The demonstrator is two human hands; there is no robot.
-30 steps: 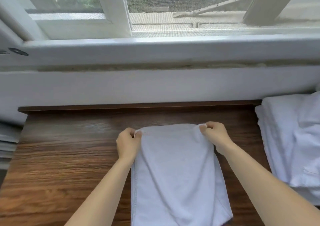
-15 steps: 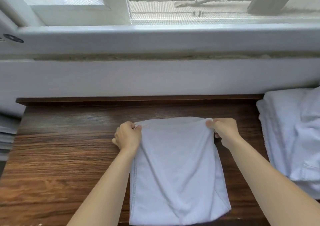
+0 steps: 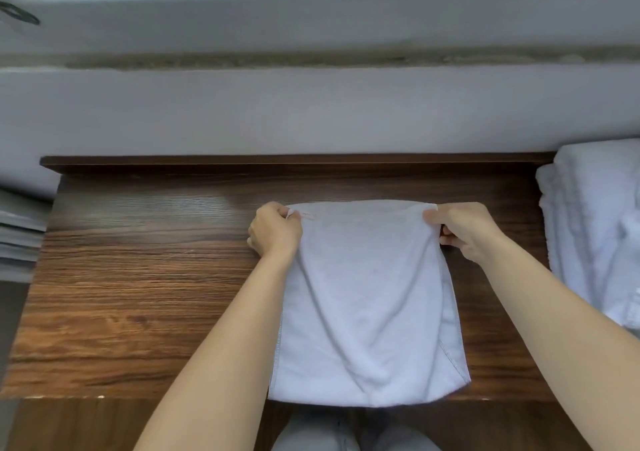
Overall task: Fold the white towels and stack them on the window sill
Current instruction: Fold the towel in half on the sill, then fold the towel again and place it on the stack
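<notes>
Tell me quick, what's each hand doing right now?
Left hand: fingers pinch the far left corner of the white towel.
Right hand: fingers pinch its far right corner.

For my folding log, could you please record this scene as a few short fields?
surface: wooden table below the window sill
towel in work: white towel, partly folded, flat on the table
left hand: pinches the far left corner
right hand: pinches the far right corner
other linen: white pile at the table's right

towel (image 3: 367,305) on table (image 3: 138,277) ctr, towel pile (image 3: 595,229) at R, sill (image 3: 311,10) behind
</notes>
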